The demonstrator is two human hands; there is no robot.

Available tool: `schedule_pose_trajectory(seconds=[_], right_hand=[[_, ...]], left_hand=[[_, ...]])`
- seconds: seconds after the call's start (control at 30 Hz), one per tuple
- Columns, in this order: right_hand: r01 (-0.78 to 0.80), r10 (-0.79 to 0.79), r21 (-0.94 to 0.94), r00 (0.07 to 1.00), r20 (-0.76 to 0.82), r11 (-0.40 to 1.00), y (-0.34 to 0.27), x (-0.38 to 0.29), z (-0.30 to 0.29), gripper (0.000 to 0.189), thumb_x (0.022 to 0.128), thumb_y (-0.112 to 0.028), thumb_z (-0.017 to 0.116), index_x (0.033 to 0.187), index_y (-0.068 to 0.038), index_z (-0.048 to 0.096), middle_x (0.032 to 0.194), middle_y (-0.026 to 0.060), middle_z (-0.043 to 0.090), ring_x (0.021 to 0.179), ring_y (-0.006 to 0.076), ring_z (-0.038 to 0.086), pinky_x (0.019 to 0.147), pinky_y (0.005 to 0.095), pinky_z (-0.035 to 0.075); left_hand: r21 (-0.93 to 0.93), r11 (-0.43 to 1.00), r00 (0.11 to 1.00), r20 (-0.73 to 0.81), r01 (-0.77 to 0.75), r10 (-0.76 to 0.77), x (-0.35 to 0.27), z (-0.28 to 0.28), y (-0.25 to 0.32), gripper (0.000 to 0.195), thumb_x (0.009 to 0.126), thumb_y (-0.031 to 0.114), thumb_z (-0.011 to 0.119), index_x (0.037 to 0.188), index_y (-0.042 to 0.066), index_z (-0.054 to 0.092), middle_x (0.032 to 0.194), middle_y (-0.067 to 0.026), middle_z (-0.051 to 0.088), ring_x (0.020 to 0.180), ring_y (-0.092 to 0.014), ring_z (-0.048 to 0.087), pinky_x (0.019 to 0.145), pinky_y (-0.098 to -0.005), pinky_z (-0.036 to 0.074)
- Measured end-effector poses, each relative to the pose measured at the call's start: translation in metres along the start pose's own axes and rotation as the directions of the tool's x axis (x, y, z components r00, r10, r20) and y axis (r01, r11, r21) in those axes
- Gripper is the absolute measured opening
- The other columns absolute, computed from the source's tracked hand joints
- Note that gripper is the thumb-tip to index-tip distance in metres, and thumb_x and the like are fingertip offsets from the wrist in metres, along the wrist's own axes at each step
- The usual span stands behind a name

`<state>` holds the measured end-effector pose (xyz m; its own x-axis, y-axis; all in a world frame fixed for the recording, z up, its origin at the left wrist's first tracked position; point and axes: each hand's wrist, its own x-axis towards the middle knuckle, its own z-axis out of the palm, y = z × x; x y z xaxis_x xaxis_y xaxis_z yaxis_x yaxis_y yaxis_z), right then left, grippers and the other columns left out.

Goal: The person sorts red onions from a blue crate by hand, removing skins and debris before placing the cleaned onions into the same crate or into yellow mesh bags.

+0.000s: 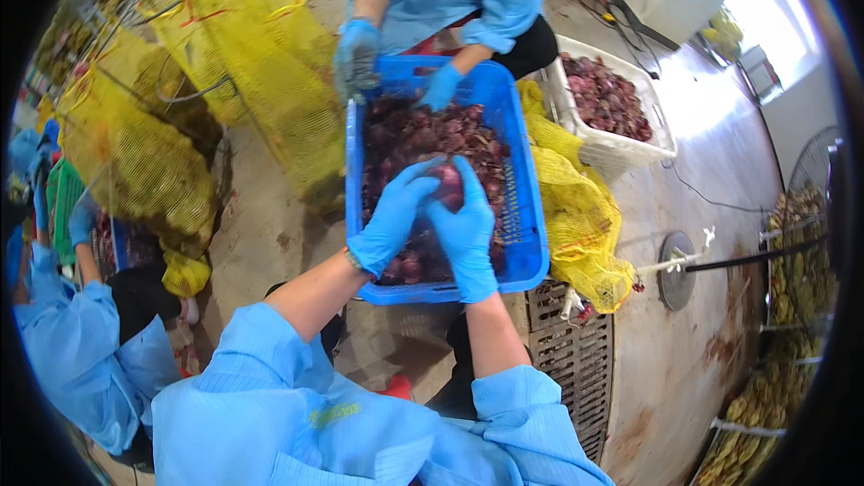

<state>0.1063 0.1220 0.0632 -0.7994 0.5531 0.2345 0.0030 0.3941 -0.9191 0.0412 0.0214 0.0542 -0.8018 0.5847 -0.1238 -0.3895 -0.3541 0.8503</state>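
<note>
A reddish-purple bulb, which looks like a red onion, is held between my two blue-gloved hands. My left hand curls around its left side, and my right hand grips it from the right and below. Both hands are over a blue plastic crate full of similar bulbs and loose dry skins. Across the crate, a co-worker's gloved hand reaches into the skins. That person's other hand, in a dirt-darkened glove, is at the crate's far left corner.
Yellow mesh sacks stand to the left, beside another seated person. On the right are a crumpled yellow mesh bag, a white crate of purple bulbs or skins, and a slotted floor drain grate. A cable crosses the floor.
</note>
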Motion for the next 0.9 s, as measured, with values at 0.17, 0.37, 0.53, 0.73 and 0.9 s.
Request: schedule_pose_trajectory(seconds=[0.17,0.37,0.53,0.73,0.9], right_hand=[[-0.035,0.039,-0.068,0.998,0.055,0.997,0.030,-0.005,-0.005,0.073,0.067,-0.024,0.079,0.132,-0.011,0.050,0.120,0.0160,0.059,0.108,0.0293,0.059,0.090,0.0364,0.048],[-0.325,0.328,0.273,0.944,0.035,0.906,0.051,-0.008,-0.013,0.064,0.074,-0.028,0.077,0.125,0.001,0.052,0.112,0.0124,0.062,0.100,0.0191,0.060,0.084,0.0301,0.049],[-0.624,0.609,0.746,0.691,0.390,0.232,0.100,0.037,-0.076,0.014,0.085,-0.023,0.066,0.092,-0.012,0.060,0.085,0.0000,0.061,0.076,0.0125,0.058,0.062,0.0285,0.050],[-0.106,0.461,0.923,0.884,-0.083,0.369,0.074,0.197,-0.212,0.037,0.089,-0.042,0.056,0.111,-0.012,0.051,0.103,0.0126,0.054,0.087,0.0236,0.055,0.076,0.0377,0.045],[-0.323,0.484,0.489,0.840,-0.245,0.810,0.073,0.189,-0.203,0.061,0.086,-0.046,0.059,0.132,-0.009,0.042,0.128,0.0195,0.052,0.095,0.0306,0.062,0.077,0.0380,0.049]], left_hand=[[-0.007,0.988,0.987,-0.047,0.154,-0.154,0.000,0.001,-0.015,0.035,0.088,0.018,0.054,0.122,0.011,0.057,0.100,0.0011,0.063,0.079,-0.005,0.056,0.063,-0.0195,0.044],[0.356,0.929,0.994,-0.048,0.106,-0.095,0.023,-0.011,-0.038,0.060,0.087,0.028,0.063,0.134,-0.002,0.043,0.126,-0.0138,0.054,0.111,-0.021,0.055,0.090,-0.0303,0.045],[0.381,0.925,1.000,-0.020,-0.001,0.010,0.017,-0.015,-0.021,0.061,0.087,0.024,0.063,0.134,-0.006,0.040,0.133,-0.0196,0.048,0.120,-0.023,0.049,0.100,-0.0324,0.040],[0.442,0.890,0.993,0.001,0.107,-0.120,0.009,-0.014,0.003,0.050,0.089,0.022,0.059,0.130,-0.003,0.047,0.126,-0.0134,0.055,0.116,-0.020,0.051,0.098,-0.0308,0.040],[0.453,0.890,0.994,0.106,-0.053,0.005,0.019,-0.025,0.006,0.044,0.088,0.022,0.060,0.124,-0.001,0.055,0.122,-0.0106,0.059,0.112,-0.018,0.054,0.097,-0.0307,0.041]])
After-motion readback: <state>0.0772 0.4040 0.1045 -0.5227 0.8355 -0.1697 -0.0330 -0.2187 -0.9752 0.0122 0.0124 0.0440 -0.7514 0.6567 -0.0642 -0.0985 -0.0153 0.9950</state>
